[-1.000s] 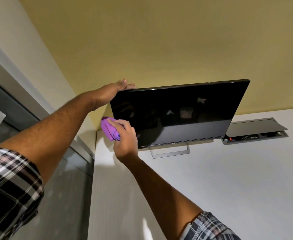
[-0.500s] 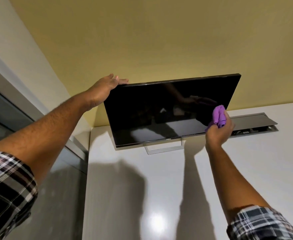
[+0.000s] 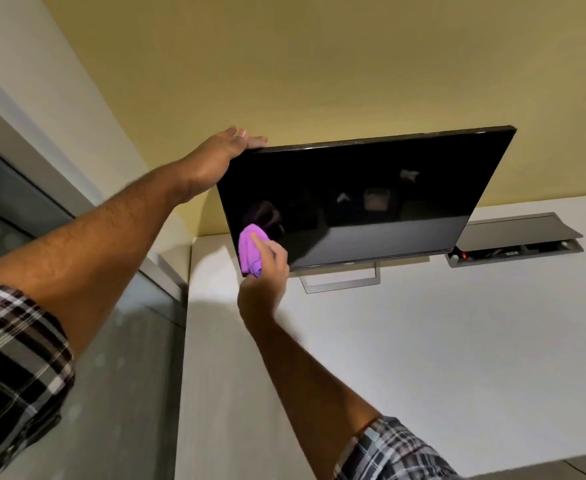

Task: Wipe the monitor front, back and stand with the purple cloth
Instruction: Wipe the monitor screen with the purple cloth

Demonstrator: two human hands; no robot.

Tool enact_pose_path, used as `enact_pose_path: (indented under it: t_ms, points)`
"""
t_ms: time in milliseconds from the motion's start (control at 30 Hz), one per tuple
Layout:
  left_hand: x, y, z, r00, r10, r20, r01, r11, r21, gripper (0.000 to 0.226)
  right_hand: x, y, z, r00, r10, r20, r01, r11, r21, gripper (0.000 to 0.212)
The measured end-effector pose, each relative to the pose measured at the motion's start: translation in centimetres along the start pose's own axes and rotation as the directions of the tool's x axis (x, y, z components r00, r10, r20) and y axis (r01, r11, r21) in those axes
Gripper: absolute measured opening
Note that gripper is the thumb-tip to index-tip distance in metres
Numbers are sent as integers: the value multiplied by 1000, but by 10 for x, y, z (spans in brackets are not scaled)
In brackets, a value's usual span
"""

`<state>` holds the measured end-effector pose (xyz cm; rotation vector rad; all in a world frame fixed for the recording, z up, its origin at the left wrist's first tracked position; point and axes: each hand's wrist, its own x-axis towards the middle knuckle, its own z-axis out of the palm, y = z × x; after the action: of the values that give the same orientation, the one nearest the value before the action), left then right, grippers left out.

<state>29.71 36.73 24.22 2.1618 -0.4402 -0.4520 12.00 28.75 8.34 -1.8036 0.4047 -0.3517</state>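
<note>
Two hands working: left hand [image 3: 215, 164] grips the monitor [image 3: 361, 202] top corner, right hand [image 3: 264, 271] pinches the cloth [image 3: 250, 251] against the screen's lower corner. I'd keep strokes light, overlapping.

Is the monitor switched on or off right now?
It looks off. The monitor screen is black, showing only faint room reflections and the purple cloth mirrored in it. No power light is visible.

bare white desk [image 3: 423, 358] before the monitor [image 3: 371, 202], open cable box [image 3: 516, 244] at its right, wall [image 3: 319, 64] close behind
</note>
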Motion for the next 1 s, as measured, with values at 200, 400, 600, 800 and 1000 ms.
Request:
enact_pose_path:
  t_ms: [200,400,600,800,1000]
  points:
    - [-10,6,7,998,48,-46,-43,993,112,52,4,8,-11,946,-61,319,35,995,88,50]
    - [-18,17,16,983,143,-114,-108,957,267,60,68,53,-155,962,-116,-248,131,990,43,55]
    - [-18,13,16,978,154,-139,-112,955,275,57,152,153,-279,716,289,-635,-243,956,161,38]
    - [-17,9,13,982,148,-117,-120,969,216,52,132,103,-247,770,305,-560,-161,943,292,41]
    - [-19,11,13,984,143,-103,-123,977,173,51,68,90,-127,873,278,-401,-170,943,285,57]
